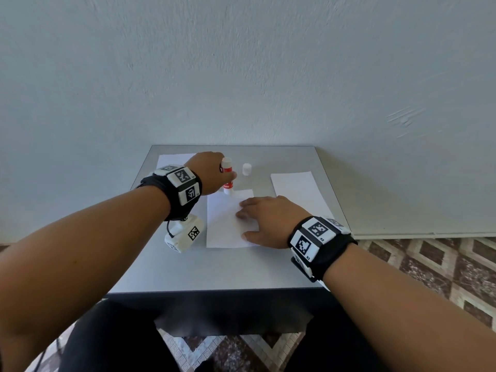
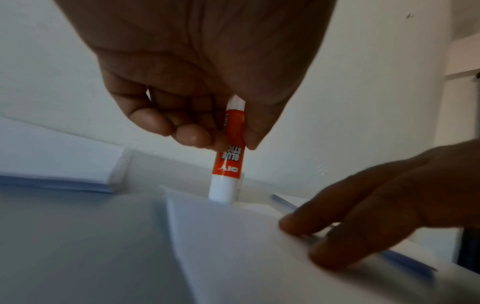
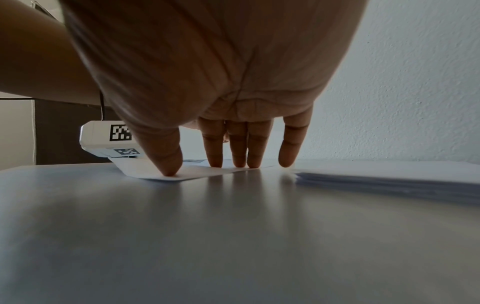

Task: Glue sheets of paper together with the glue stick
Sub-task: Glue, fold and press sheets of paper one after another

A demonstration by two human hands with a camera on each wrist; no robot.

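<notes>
White paper sheet (image 1: 228,218) lies flat at the middle of the grey bench (image 1: 268,269). The left hand (image 1: 212,173) pinches an orange-and-white glue stick (image 2: 228,156), long axis upright, its lower end touching the sheet's far edge. The right hand (image 1: 268,220), fingers (image 3: 237,148) straight and spread, presses the sheet's right side down. The sheet stretches from the stick back toward the person. A small white cap (image 1: 246,169) stands just beyond.

A sheet (image 1: 228,224) lies mid-table (image 1: 214,272), the right hand (image 1: 268,221) flat on its right edge and the glue stick (image 1: 228,178), upright in the left hand (image 1: 212,173), at its far edge. The cap (image 1: 246,169) stands behind, with one paper stack (image 1: 298,189) at the right and another (image 1: 171,159) far left
</notes>
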